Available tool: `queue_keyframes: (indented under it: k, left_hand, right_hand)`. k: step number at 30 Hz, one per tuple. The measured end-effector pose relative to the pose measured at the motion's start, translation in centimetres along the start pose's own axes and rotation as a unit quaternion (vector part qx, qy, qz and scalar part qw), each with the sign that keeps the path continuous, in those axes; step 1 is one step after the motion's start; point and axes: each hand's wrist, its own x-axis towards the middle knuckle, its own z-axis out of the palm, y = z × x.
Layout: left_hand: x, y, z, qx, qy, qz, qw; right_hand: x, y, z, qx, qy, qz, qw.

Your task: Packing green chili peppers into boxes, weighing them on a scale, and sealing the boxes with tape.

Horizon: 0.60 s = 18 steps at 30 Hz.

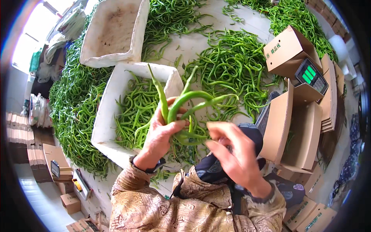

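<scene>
A bunch of several long green chili peppers fans out from my left hand, whose fingers are closed around them. One lower pepper points sideways toward my right hand. My right hand is slightly blurred; its thumb and index finger are curled and apart, close to that pepper's end, and I see nothing held in them. Below and beyond my left hand, a white foam box contains many more green peppers.
Another foam box, stained inside, stands behind the first. Heaps of peppers cover the floor to the left, back and right. At my right are an open cardboard box, a closed carton, and a scale display.
</scene>
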Motion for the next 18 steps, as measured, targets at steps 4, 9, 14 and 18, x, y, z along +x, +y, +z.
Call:
queue_keyframes:
  k: [4,9,14,18]
  left_hand:
    - [-2.1,-1.3,1.1,-0.002,-0.020,0.042,0.999]
    - [-2.6,-2.5,0.0,-0.026,0.042,0.021,0.999]
    - [-2.5,-3.0,0.4,0.012,0.028,0.059,0.998]
    - [-2.7,-2.0,0.1,0.048,0.029,0.067,0.996]
  right_hand:
    - [2.6,3.7,5.0,0.174,-0.017,0.162,0.971]
    - [0.8,6.0,6.8,0.318,0.026,0.143,0.937]
    - [2.1,7.3,5.9,0.529,-0.074,0.234,0.813]
    - [3.3,7.5,6.1,0.536,-0.168,0.163,0.811]
